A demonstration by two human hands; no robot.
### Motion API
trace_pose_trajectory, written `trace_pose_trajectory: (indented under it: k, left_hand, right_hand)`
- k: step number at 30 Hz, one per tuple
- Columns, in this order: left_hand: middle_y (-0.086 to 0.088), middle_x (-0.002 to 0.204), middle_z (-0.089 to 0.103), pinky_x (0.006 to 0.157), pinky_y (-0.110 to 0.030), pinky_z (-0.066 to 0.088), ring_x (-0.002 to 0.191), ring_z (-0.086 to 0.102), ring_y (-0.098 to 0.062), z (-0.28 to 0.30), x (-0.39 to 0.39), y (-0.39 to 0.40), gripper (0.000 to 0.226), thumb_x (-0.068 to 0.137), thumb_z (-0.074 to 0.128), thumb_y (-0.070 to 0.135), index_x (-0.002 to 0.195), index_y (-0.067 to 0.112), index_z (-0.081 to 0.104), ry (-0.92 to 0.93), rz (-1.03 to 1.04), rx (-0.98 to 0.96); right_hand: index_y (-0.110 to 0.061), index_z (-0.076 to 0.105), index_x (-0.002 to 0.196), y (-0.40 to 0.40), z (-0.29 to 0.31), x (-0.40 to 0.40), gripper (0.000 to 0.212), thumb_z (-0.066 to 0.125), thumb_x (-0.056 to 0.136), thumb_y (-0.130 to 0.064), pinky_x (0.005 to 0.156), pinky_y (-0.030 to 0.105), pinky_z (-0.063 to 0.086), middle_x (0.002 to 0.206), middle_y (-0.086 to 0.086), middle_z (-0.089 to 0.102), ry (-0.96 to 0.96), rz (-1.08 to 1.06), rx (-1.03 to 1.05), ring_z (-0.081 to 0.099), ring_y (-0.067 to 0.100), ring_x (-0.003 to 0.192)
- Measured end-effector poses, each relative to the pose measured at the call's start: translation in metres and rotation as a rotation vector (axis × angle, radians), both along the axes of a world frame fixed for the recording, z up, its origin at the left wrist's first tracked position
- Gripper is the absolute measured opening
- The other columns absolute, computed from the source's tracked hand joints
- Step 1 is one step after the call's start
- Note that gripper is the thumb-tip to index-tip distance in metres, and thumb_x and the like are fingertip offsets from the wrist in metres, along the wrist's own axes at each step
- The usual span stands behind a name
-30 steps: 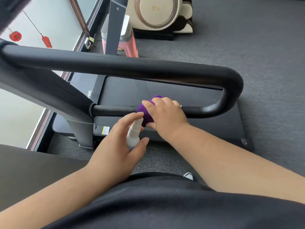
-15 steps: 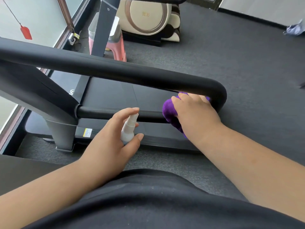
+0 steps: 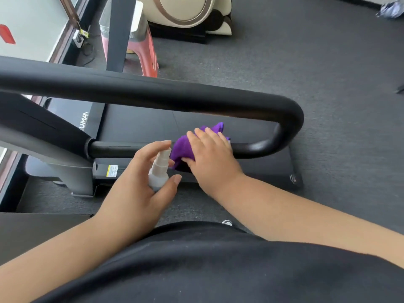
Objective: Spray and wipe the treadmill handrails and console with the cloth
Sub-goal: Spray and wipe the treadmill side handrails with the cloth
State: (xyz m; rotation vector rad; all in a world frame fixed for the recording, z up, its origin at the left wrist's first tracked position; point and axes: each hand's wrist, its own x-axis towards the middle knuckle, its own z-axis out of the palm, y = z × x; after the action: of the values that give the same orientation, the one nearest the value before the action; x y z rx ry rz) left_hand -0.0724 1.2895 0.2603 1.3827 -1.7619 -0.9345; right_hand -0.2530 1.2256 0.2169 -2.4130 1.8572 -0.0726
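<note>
The right hand (image 3: 209, 158) is sliding the cloth (image 3: 183, 147) back leftward along the lower handrail (image 3: 122, 148), near-straight fingers pressing it. The left hand (image 3: 135, 193) is curling round the spray bottle (image 3: 159, 169); the upper handrail (image 3: 153, 90) is probably coming next.

Your right hand (image 3: 211, 158) presses purple cloth (image 3: 182, 147) on the lower handrail (image 3: 122, 148). Your left hand (image 3: 135, 189) grips white spray bottle (image 3: 159, 169) just beside it.
</note>
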Motion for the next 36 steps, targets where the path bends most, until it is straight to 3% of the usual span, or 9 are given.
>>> trace_pose_trajectory:
  k: [2,5,9,12,17,20,25,31,36]
  left_hand:
    - [0.024,0.117,0.060,0.078,-0.024,0.049,0.098,0.062,0.001,0.000,-0.007,-0.003,0.070,0.085,0.072,0.025,0.122,0.067,0.030,0.010,-0.011,-0.019]
    - [0.027,0.121,0.057,0.091,-0.012,0.041,0.112,0.059,0.000,0.001,-0.016,-0.007,0.071,0.081,0.069,0.025,0.126,0.063,0.030,0.015,-0.020,-0.054]
    - [0.031,0.117,0.054,0.083,-0.001,0.037,0.107,0.058,0.006,0.004,-0.015,-0.008,0.072,0.083,0.072,0.022,0.122,0.067,0.030,0.045,-0.020,-0.056]
    - [0.030,0.114,0.054,0.079,-0.002,0.039,0.104,0.058,0.005,0.003,-0.011,-0.005,0.070,0.081,0.070,0.027,0.120,0.069,0.030,0.058,0.011,-0.026]
    - [0.030,0.111,0.055,0.070,-0.006,0.042,0.091,0.060,0.003,0.002,0.008,0.004,0.068,0.082,0.069,0.028,0.118,0.070,0.030,0.073,0.088,-0.003]
    - [0.029,0.110,0.056,0.068,-0.007,0.043,0.085,0.061,0.004,0.000,0.024,0.011,0.071,0.083,0.071,0.023,0.117,0.070,0.031,0.047,0.125,0.005]
    - [0.025,0.118,0.056,0.083,-0.019,0.045,0.105,0.061,-0.004,-0.010,0.042,0.019,0.064,0.086,0.068,0.031,0.122,0.068,0.030,0.012,0.161,0.038]
    - [0.027,0.116,0.055,0.081,-0.001,0.037,0.105,0.055,0.009,-0.004,0.059,0.023,0.073,0.085,0.071,0.023,0.119,0.072,0.028,-0.021,0.161,0.033]
    - [0.024,0.110,0.058,0.071,-0.008,0.041,0.089,0.059,0.008,-0.012,0.087,0.036,0.070,0.084,0.070,0.025,0.113,0.074,0.029,-0.018,0.252,0.062]
  right_hand:
    - [-0.015,0.043,0.147,0.001,-0.004,0.013,0.060,0.058,0.095,-0.040,0.115,0.051,0.030,0.148,0.009,0.048,-0.008,0.104,0.025,0.039,0.033,0.139]
    - [-0.021,0.042,0.148,-0.009,0.006,0.005,0.057,0.060,0.095,-0.031,0.106,0.047,0.041,0.143,0.004,0.050,-0.007,0.173,0.090,0.045,0.029,0.130]
    - [-0.025,0.043,0.146,-0.018,0.038,-0.030,0.053,0.056,0.095,-0.030,0.103,0.047,0.040,0.139,0.003,0.053,-0.134,-0.004,0.143,0.047,0.032,0.125]
    - [-0.030,0.045,0.145,-0.008,0.040,-0.061,0.051,0.054,0.096,-0.042,0.111,0.046,0.033,0.144,0.001,0.052,-0.080,-0.129,0.094,0.044,0.031,0.132]
    - [-0.037,0.046,0.141,0.006,0.014,-0.050,0.058,0.033,0.090,-0.059,0.107,0.049,0.035,0.144,0.007,0.049,0.105,-0.063,0.096,0.046,0.033,0.128]
    - [-0.033,0.044,0.144,0.001,0.007,-0.019,0.059,0.038,0.090,-0.059,0.106,0.050,0.035,0.146,0.009,0.047,0.122,0.003,0.049,0.043,0.033,0.130]
    - [-0.032,0.022,0.154,-0.002,-0.005,0.058,0.069,0.034,0.095,-0.065,0.114,0.056,0.021,0.159,0.010,0.027,0.110,0.158,0.076,0.024,0.037,0.142]
    - [-0.026,0.026,0.153,-0.018,0.003,0.047,0.077,0.052,0.091,-0.062,0.099,0.042,0.044,0.148,-0.003,0.047,0.088,0.145,0.082,0.050,0.024,0.125]
    - [-0.025,0.042,0.145,-0.015,0.010,0.011,0.068,0.055,0.088,-0.060,0.104,0.044,0.043,0.142,-0.003,0.052,0.019,0.084,0.104,0.050,0.026,0.126]
